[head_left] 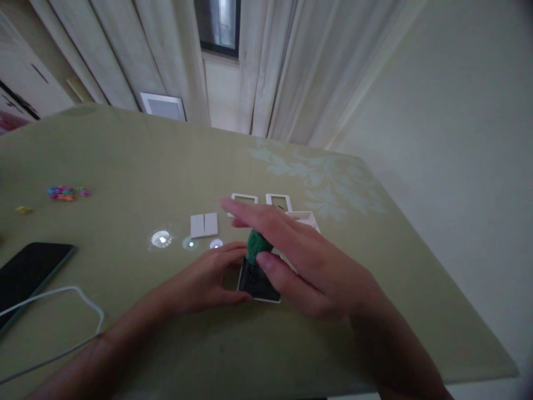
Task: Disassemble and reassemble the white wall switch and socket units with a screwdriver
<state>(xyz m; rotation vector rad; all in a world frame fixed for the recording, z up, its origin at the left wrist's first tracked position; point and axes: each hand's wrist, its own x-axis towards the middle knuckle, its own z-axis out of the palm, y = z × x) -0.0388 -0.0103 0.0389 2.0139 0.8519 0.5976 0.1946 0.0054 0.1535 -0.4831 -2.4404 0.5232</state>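
Observation:
My left hand (208, 280) grips the left side of a small black panel (262, 284) with a thin white rim; its thumb lies along the near edge and its fingers curl at the far side. Over that panel rises a thick green ridged handle (257, 244), its lower end not clear to see. My right hand (308, 261) has its thumb against the handle, with the fingers stretched out above it, partly hiding handle and panel. Behind the hands lie two white frames (278, 195), two white square plates (204, 225) and a white tray (310, 219).
A dark phone (33, 272) lies at the left, with a white cable (79, 290) looping near my left forearm. Farther left are small colourful pieces (62, 193) and a yellow piece (24, 209). Curtains (166, 50) hang behind the table, and a wall (458, 139) runs along its right side.

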